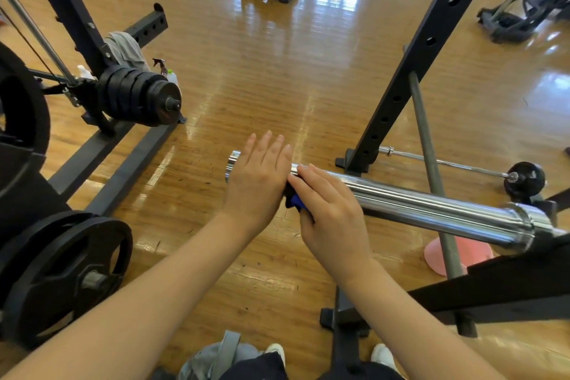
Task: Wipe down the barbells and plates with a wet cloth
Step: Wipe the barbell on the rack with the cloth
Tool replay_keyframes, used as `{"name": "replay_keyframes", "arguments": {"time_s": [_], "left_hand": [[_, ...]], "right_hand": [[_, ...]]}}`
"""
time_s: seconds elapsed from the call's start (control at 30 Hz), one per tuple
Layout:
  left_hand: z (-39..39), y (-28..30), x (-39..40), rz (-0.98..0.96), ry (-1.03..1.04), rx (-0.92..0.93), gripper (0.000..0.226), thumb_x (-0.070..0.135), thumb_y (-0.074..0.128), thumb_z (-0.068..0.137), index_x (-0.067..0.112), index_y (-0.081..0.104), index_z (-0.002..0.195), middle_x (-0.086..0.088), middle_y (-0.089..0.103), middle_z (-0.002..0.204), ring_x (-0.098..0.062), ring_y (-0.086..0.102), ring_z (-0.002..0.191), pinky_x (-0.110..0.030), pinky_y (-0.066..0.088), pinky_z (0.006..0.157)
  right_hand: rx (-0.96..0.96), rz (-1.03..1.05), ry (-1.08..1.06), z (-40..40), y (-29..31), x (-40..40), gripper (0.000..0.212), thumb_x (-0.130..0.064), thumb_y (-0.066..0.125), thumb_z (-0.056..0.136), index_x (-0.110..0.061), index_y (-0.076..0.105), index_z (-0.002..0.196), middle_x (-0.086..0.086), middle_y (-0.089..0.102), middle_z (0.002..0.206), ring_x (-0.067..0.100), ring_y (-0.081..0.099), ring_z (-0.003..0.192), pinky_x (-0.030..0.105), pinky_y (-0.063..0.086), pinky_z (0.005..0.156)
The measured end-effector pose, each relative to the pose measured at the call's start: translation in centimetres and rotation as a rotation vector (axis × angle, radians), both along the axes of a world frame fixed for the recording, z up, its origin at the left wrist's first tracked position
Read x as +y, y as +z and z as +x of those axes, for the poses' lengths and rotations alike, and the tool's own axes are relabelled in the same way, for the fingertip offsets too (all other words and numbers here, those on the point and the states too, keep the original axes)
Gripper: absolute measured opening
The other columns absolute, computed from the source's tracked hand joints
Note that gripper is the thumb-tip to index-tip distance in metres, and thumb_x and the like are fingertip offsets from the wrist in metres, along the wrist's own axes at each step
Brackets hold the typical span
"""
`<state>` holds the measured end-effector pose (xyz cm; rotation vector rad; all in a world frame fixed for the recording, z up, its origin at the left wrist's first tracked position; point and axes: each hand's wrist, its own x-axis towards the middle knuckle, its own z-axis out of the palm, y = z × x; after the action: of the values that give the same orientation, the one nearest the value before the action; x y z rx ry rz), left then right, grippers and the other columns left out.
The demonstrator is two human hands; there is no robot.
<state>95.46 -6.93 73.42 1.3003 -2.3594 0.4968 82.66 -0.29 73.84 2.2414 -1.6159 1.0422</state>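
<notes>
Grip: right hand pinches blue cloth vs chrome barbell sleeve, racked at right; left hand flat, fingers straight, on sleeve's left end, prob. steadying it for wiping.

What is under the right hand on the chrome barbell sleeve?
A dark blue cloth peeks out beneath the right hand, pressed against the barbell sleeve. Most of the cloth is covered by the hands; the left hand lies flat over the sleeve's end.
</notes>
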Motion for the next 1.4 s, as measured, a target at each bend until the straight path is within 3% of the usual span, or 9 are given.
{"name": "replay_keyframes", "arguments": {"time_s": [0.3, 0.47, 0.63, 0.8, 0.97, 1.1, 1.23, 1.33, 1.4], "left_hand": [[0.0, 1.5, -0.3, 0.191, -0.007, -0.036, 0.063, 0.003, 0.086, 0.042, -0.001, 0.068, 0.102, -0.018, 0.068, 0.110, -0.033, 0.064, 0.105, -0.049, 0.044, 0.096], [-0.1, 2.4, -1.1, 0.372, -0.020, -0.159, 0.052, 0.026, 0.064, 0.083, 0.008, 0.047, 0.129, -0.006, 0.047, 0.141, -0.021, 0.035, 0.137, -0.033, 0.011, 0.115], [-0.1, 3.7, -1.5, 0.442, -0.046, -0.182, 0.035, 0.025, 0.062, 0.080, 0.016, 0.048, 0.111, 0.002, 0.057, 0.122, -0.017, 0.047, 0.123, -0.031, 0.015, 0.114], [1.0, 1.6, 0.3, 0.152, -0.026, -0.122, 0.086, 0.019, 0.086, 0.057, 0.002, 0.049, 0.132, -0.015, 0.054, 0.134, -0.033, 0.048, 0.127, -0.051, 0.025, 0.109], [0.5, -0.3, 0.1, -0.058, -0.033, 0.007, 0.038, 0.004, 0.050, 0.085, 0.004, 0.048, 0.124, -0.014, 0.062, 0.123, -0.034, 0.053, 0.122, -0.051, 0.032, 0.107], [0.4, -0.2, -0.3, -0.052, -0.035, 0.003, 0.032, 0.004, 0.044, 0.086, 0.001, 0.064, 0.111, -0.015, 0.065, 0.118, -0.035, 0.057, 0.118, -0.052, 0.038, 0.102], [0.4, 1.4, -0.3, 0.132, -0.017, -0.071, 0.049, 0.001, 0.075, 0.063, 0.002, 0.064, 0.111, -0.014, 0.065, 0.118, -0.034, 0.056, 0.118, -0.050, 0.035, 0.104], [0.1, 3.4, -0.9, 0.410, -0.021, -0.188, 0.047, 0.015, 0.068, 0.078, 0.014, 0.052, 0.123, -0.001, 0.058, 0.128, -0.022, 0.043, 0.131, -0.038, 0.019, 0.114], [-0.2, 4.2, -1.7, 0.507, -0.027, -0.227, 0.034, 0.022, 0.064, 0.081, 0.020, 0.052, 0.112, 0.004, 0.060, 0.111, -0.018, 0.051, 0.118, -0.035, 0.021, 0.112]], "right_hand": [[0.030, -0.001, -0.052, -1.8, 0.0, 1.1, 0.049, 0.014, 0.077, 0.063, -0.003, 0.069, 0.109, 0.014, 0.066, 0.115, 0.029, 0.062, 0.110, 0.038, 0.043, 0.098], [-0.010, 0.040, -0.097, 1.2, 0.6, 0.2, 0.048, 0.013, 0.076, 0.063, 0.000, 0.068, 0.109, 0.014, 0.068, 0.112, 0.030, 0.063, 0.107, 0.035, 0.038, 0.101], [0.017, 0.016, -0.023, -0.7, -0.3, 0.7, 0.049, 0.014, 0.076, 0.065, -0.002, 0.068, 0.111, 0.015, 0.065, 0.117, 0.029, 0.060, 0.112, 0.041, 0.045, 0.099], [0.031, 0.003, -0.052, -2.2, -0.4, 1.9, 0.049, 0.014, 0.077, 0.063, -0.003, 0.069, 0.108, 0.014, 0.066, 0.115, 0.029, 0.061, 0.111, 0.045, 0.050, 0.093], [-0.023, -0.034, -0.040, -0.9, -0.5, 0.9, 0.037, 0.010, 0.067, 0.075, -0.002, 0.069, 0.110, 0.014, 0.066, 0.114, 0.028, 0.060, 0.110, 0.040, 0.048, 0.098], [0.042, -0.055, 0.031, 0.1, -1.8, 0.2, 0.032, -0.002, 0.050, 0.088, -0.004, 0.067, 0.115, 0.013, 0.063, 0.123, 0.027, 0.054, 0.119, 0.041, 0.044, 0.101], [0.038, -0.095, 0.025, -1.9, -2.3, 0.7, 0.032, -0.001, 0.053, 0.087, -0.006, 0.066, 0.116, 0.011, 0.063, 0.123, 0.024, 0.053, 0.120, 0.042, 0.045, 0.099], [0.016, -0.124, -0.017, -2.7, -2.3, 1.4, 0.033, 0.002, 0.058, 0.082, -0.004, 0.066, 0.113, 0.013, 0.063, 0.121, 0.025, 0.052, 0.119, 0.043, 0.045, 0.099], [0.000, -0.124, -0.047, -2.4, -1.9, 1.3, 0.032, 0.001, 0.057, 0.081, -0.003, 0.067, 0.111, 0.014, 0.064, 0.118, 0.026, 0.054, 0.116, 0.043, 0.045, 0.099]]}}
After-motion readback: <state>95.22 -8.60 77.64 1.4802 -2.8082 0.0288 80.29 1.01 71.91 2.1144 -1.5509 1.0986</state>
